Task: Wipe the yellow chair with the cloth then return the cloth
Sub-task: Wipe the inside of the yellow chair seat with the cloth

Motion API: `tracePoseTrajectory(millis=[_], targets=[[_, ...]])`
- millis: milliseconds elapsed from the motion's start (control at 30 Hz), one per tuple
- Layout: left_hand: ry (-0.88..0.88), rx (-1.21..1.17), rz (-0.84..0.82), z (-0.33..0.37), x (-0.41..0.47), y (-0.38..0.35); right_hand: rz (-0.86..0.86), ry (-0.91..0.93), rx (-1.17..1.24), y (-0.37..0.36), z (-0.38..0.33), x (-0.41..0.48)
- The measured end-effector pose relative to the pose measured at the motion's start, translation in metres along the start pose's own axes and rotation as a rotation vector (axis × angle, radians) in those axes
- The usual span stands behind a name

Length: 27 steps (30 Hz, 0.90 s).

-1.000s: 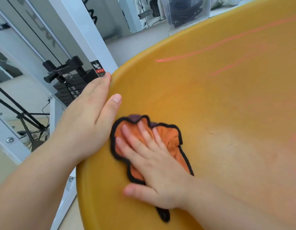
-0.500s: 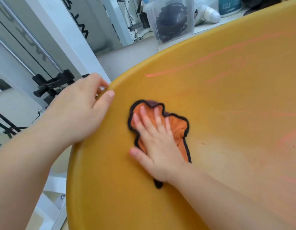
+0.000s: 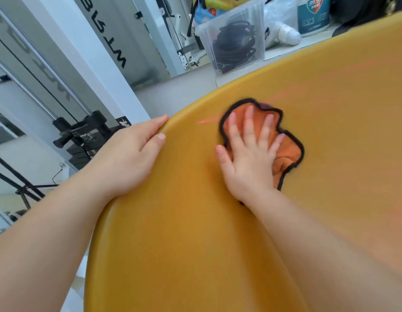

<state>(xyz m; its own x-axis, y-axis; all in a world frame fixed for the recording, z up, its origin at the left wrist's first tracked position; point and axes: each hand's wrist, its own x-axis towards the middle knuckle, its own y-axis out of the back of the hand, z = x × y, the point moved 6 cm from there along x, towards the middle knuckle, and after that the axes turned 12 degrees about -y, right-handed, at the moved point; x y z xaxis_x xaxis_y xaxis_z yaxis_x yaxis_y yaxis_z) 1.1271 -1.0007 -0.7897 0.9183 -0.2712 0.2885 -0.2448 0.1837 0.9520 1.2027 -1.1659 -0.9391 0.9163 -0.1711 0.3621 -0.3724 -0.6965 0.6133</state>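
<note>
The yellow chair [image 3: 330,113] fills most of the head view, its curved rim running from lower left to upper right. An orange cloth [image 3: 287,152] with a black hem lies bunched on the chair's surface near the rim. My right hand [image 3: 249,154] lies flat on the cloth with spread, straight fingers, pressing it against the chair. My left hand [image 3: 130,156] grips the chair's rim at the left, its fingers curled over the outer edge and its thumb on the inner face.
A white gym machine frame [image 3: 101,70] with a black weight stack [image 3: 80,136] stands at the left, close beyond the rim. Behind the chair, a clear plastic bin [image 3: 236,37] of black cables, a white bottle [image 3: 283,34] and a blue-labelled tub [image 3: 313,14].
My right hand has slid the cloth up and to the right across the chair, nearer the rim. My left hand has kept its hold on the rim. The camera has tilted up.
</note>
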Motion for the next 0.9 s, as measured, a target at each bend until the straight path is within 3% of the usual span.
tracePoseTrajectory(millis=[100,200,267,367,467,533,600,667,733,800,900], targets=[[-0.043,0.109,-0.009,0.003,0.001,-0.002,-0.172,0.400,0.091,-0.021,-0.071,-0.052],[-0.053,0.211,-0.049,0.006,-0.001,-0.003,-0.162,0.558,0.049,-0.022,-0.059,-0.056],[-0.045,0.250,-0.070,0.007,-0.002,-0.004,-0.041,0.417,-0.041,-0.012,-0.019,-0.022],[-0.041,0.246,-0.085,0.007,-0.002,-0.005,0.109,0.028,-0.038,0.019,0.032,0.031],[-0.042,0.133,-0.040,0.006,-0.004,-0.003,0.115,-0.157,0.079,0.021,0.012,0.038],[-0.026,0.014,0.023,0.001,-0.006,-0.001,-0.021,-0.023,0.137,0.000,-0.030,0.009],[-0.046,-0.046,0.063,-0.002,-0.005,-0.001,-0.220,0.282,0.195,-0.016,-0.067,-0.052],[-0.056,-0.092,0.088,-0.004,-0.005,0.000,-0.402,0.503,0.218,-0.019,-0.068,-0.109],[-0.038,-0.132,0.102,-0.007,-0.006,0.000,-0.445,0.643,0.146,-0.020,-0.037,-0.128],[-0.026,-0.157,0.109,-0.008,-0.007,0.000,-0.308,0.585,-0.003,-0.020,0.011,-0.102],[0.001,-0.226,0.121,-0.009,-0.008,0.001,-0.094,0.234,-0.166,0.000,0.059,-0.025]])
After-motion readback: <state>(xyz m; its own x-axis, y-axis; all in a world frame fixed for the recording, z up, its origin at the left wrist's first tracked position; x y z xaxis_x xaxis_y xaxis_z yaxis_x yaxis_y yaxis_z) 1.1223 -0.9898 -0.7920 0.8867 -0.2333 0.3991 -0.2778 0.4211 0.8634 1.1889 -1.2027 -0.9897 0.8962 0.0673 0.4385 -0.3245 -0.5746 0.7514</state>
